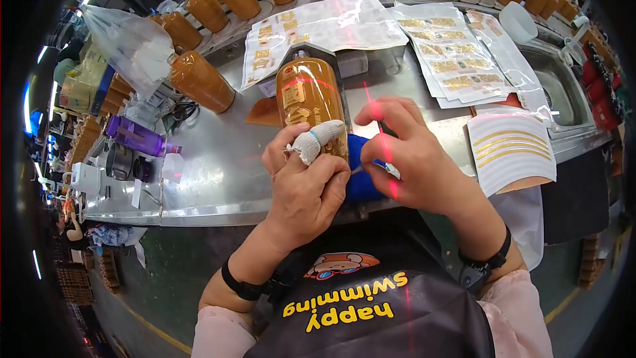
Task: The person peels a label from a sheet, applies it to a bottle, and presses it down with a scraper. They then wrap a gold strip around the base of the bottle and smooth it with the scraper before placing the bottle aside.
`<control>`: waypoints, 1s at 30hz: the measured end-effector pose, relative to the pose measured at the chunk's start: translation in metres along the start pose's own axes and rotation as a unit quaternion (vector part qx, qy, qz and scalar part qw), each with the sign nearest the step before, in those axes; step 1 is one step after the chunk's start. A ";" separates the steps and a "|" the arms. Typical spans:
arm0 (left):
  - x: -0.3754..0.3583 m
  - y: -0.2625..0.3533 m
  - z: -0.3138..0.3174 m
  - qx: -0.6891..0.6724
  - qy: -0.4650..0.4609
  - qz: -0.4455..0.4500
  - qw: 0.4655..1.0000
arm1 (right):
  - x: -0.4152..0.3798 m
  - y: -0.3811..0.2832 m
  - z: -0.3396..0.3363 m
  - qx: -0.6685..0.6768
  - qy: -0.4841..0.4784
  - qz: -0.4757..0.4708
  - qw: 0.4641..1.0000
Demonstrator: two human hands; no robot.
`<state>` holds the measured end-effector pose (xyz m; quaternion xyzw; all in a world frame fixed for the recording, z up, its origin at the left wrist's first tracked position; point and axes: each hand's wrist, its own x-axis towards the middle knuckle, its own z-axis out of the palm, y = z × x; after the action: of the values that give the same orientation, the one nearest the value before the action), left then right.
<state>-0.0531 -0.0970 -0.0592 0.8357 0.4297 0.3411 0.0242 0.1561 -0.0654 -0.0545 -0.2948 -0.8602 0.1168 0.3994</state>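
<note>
A brown glazed bottle (pixel 310 86) with raised gold characters lies on the metal bench, its neck pointing away from me. My left hand (pixel 301 189) grips its near end, and a white cloth sleeve covers one finger. Just right of the bottle, my right hand (pixel 417 159) is closed with the fingers curled toward the thumb. A small whitish bit shows at its fingertips, and I cannot tell what it is. Beneath the right fingers a blue cloth (pixel 361 189) lies against the bottle. A red laser line crosses the bottle and my right hand.
Sheets of gold labels (pixel 454 53) lie behind, with a white curved sheet of gold strips (pixel 510 149) at right. Another brown bottle (pixel 202 81) stands left, near a purple bottle (pixel 136 136). Several brown bottles line the back conveyor (pixel 281 12). A sink (pixel 563 89) is at far right.
</note>
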 end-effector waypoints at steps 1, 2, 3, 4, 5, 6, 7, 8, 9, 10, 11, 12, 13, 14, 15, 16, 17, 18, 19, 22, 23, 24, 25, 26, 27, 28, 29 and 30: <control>0.000 0.000 0.000 0.000 -0.001 -0.001 1.000 | 0.000 0.000 0.000 -0.033 0.024 -0.042 0.998; 0.000 -0.001 0.000 0.000 -0.002 -0.001 1.000 | 0.000 -0.001 0.001 -0.066 0.047 -0.085 0.993; 0.000 -0.001 0.000 0.001 -0.003 -0.002 1.000 | -0.001 -0.001 0.002 -0.099 0.070 -0.127 0.984; 0.000 -0.001 -0.001 0.002 -0.005 -0.004 1.000 | -0.003 -0.003 0.003 -0.090 0.090 -0.149 0.981; 0.000 -0.001 -0.001 0.002 -0.007 -0.005 1.000 | -0.006 -0.003 0.004 -0.084 0.094 -0.155 0.980; 0.000 -0.001 -0.001 0.002 -0.006 -0.003 1.000 | -0.010 -0.002 0.005 -0.079 0.098 -0.159 0.979; 0.000 -0.001 0.000 0.001 -0.005 -0.001 1.000 | -0.015 0.001 0.006 -0.074 0.102 -0.164 0.978; 0.000 -0.001 0.000 0.001 -0.004 0.001 1.000 | -0.020 0.003 0.007 -0.073 0.105 -0.167 0.978; 0.000 -0.001 0.001 -0.001 -0.004 0.001 1.000 | -0.025 0.004 0.005 -0.079 0.077 -0.158 0.981; 0.001 0.000 0.000 -0.002 -0.003 0.001 1.000 | -0.029 0.005 0.002 -0.085 0.048 -0.149 0.984; 0.001 0.000 0.000 -0.003 -0.002 0.001 1.000 | -0.033 0.006 -0.001 -0.091 0.019 -0.140 0.986; 0.001 -0.001 0.000 -0.004 -0.001 0.001 1.000 | -0.036 0.007 -0.004 -0.079 0.001 -0.103 0.992; 0.000 -0.001 0.001 -0.004 0.000 0.001 1.000 | -0.038 0.009 -0.007 -0.067 -0.018 -0.066 0.995; 0.000 -0.001 0.001 -0.004 0.001 0.002 1.000 | -0.039 0.009 -0.009 -0.055 -0.037 -0.029 0.997; 0.000 -0.001 0.002 -0.002 0.002 0.003 1.000 | -0.037 0.009 -0.011 -0.011 -0.014 0.019 1.000; 0.000 0.000 0.002 0.000 0.002 0.005 1.000 | -0.035 0.008 -0.014 0.034 0.009 0.069 0.997; 0.000 0.000 0.002 0.003 0.001 0.007 1.000 | -0.033 0.007 -0.015 0.079 0.033 0.119 0.989; 0.000 0.001 0.001 0.005 -0.001 0.007 1.000 | -0.028 0.004 -0.012 0.180 0.029 0.175 0.967; 0.000 0.001 0.001 0.009 -0.002 0.009 1.000 | -0.024 0.004 -0.005 0.199 0.003 0.163 0.966; 0.000 0.002 -0.001 0.018 -0.004 0.018 1.000 | -0.015 0.006 0.011 0.226 -0.074 0.115 0.965; 0.000 0.002 -0.001 0.022 -0.004 0.019 1.000 | -0.014 0.006 0.013 0.233 -0.077 0.122 0.962; -0.001 0.003 -0.004 0.019 -0.007 0.012 1.000 | -0.014 0.008 0.014 0.240 -0.080 0.130 0.959; -0.001 0.004 -0.007 0.016 -0.010 0.006 1.000 | -0.015 0.009 0.015 0.247 -0.083 0.138 0.956; -0.001 0.004 -0.008 0.013 -0.013 0.000 1.000 | -0.015 0.009 0.015 0.287 -0.083 0.156 0.941; -0.003 0.002 -0.010 -0.014 0.004 -0.015 1.000 | -0.016 0.009 0.014 0.286 -0.092 0.163 0.940; -0.008 -0.002 -0.012 -0.040 0.022 -0.029 0.999 | -0.017 0.009 0.013 0.284 -0.101 0.169 0.938; -0.013 -0.006 -0.015 -0.066 0.040 -0.044 0.996 | -0.017 0.009 0.012 0.282 -0.111 0.175 0.937; -0.021 -0.014 -0.017 -0.078 0.069 -0.042 0.994 | -0.017 0.007 0.010 0.284 -0.116 0.187 0.933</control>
<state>-0.0812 -0.1083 -0.0626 0.7869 0.4373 0.4291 0.0735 0.1599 -0.0691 -0.0748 -0.3093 -0.7608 0.4623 0.3343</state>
